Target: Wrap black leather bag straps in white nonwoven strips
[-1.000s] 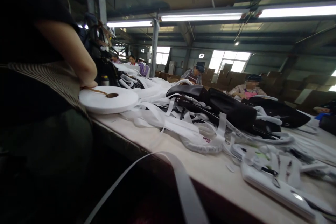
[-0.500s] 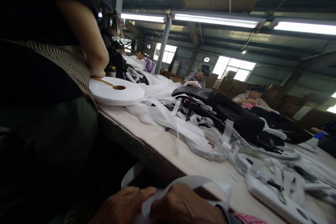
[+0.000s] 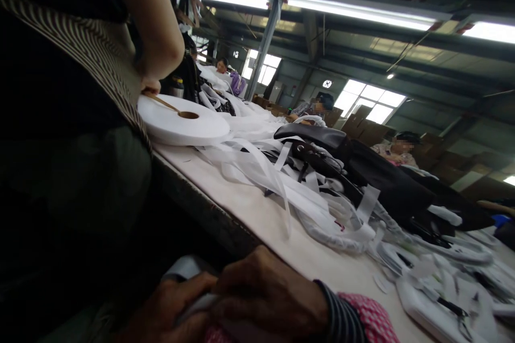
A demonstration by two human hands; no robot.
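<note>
Both of my hands are low at the bottom of the view, below the table's near edge. My left hand (image 3: 169,308) and my right hand (image 3: 269,292) are closed together on a strip of white tape (image 3: 189,268) bunched between them. My right wrist shows a striped cuff and a pink patterned sleeve (image 3: 364,316). Loose white tape strips (image 3: 265,171) lie tangled on the pale table (image 3: 257,214) ahead, running back to a big flat roll of white tape (image 3: 183,123).
A person in a dark top and striped cloth stands close at the left, an arm (image 3: 155,27) at the roll. Black bags (image 3: 362,166) and white parts are piled across the table. Other workers sit far behind, with cardboard boxes and windows beyond.
My hands came up into view from below and gathered the hanging white tape loop into a bunch. The view tilted and moved nearer the table edge.
</note>
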